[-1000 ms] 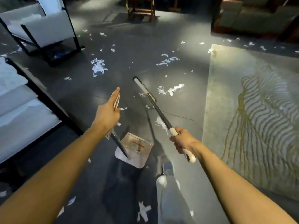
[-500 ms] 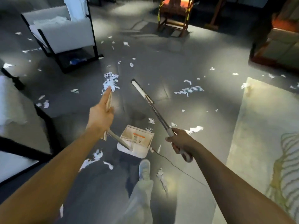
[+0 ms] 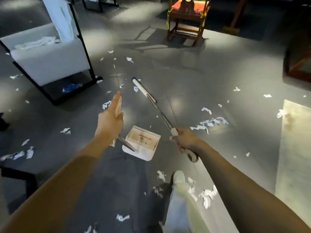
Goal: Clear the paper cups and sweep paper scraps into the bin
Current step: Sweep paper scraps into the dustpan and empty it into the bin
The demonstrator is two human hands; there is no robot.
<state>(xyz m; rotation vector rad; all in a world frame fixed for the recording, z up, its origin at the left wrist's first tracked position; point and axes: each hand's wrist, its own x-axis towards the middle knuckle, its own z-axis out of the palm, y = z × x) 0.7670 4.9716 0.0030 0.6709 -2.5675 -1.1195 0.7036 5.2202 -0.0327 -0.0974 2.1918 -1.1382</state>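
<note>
Head view, left hand (image 3: 109,122) holding dustpan handle (image 3: 127,143), fingers straight along it, right hand (image 3: 185,140) fingers curled round broom handle (image 3: 161,115)

Both bare arms reach in towards mid-frame. The left hand (image 3: 110,121), fingers straight, pinches the dustpan handle (image 3: 127,144); the right hand (image 3: 185,140) curls round the broom handle (image 3: 161,115).

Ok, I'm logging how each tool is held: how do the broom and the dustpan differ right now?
The right hand fists round the broom handle; the left hand holds the dustpan handle with fingers straight. The broom's narrow head reaches far forward; the dustpan's wide tray is nearer the feet. Both are white with metal shafts.
</note>
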